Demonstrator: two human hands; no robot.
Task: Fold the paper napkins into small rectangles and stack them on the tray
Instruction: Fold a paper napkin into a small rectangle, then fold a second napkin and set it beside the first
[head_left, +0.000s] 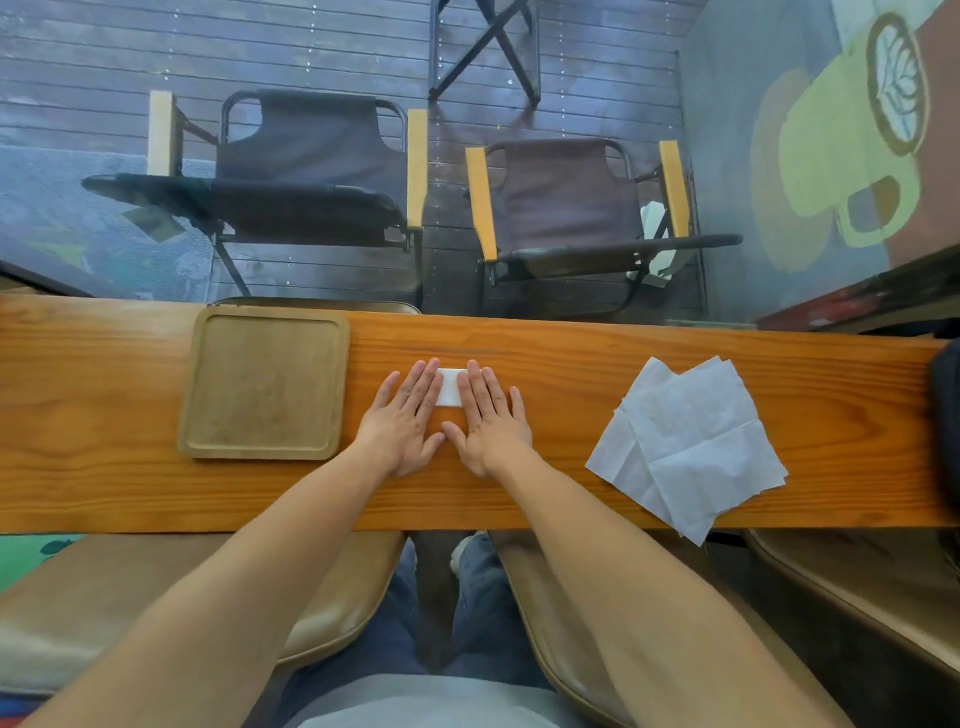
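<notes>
A small white folded napkin (450, 387) lies flat in the middle of the wooden table. My left hand (405, 418) and my right hand (488, 415) lie side by side on it, palms down, with straight fingers pressing its two ends; only the strip between them shows. To the left sits a square wooden tray (205, 395) with nothing on it. A loose pile of unfolded white napkins (691, 444) lies to the right, one corner hanging over the table's near edge.
The table (571, 358) is a narrow plank running left to right. Two folding chairs (311, 171) stand beyond its far edge on a dark deck. Padded stools (332, 613) sit below the near edge, beside my knees.
</notes>
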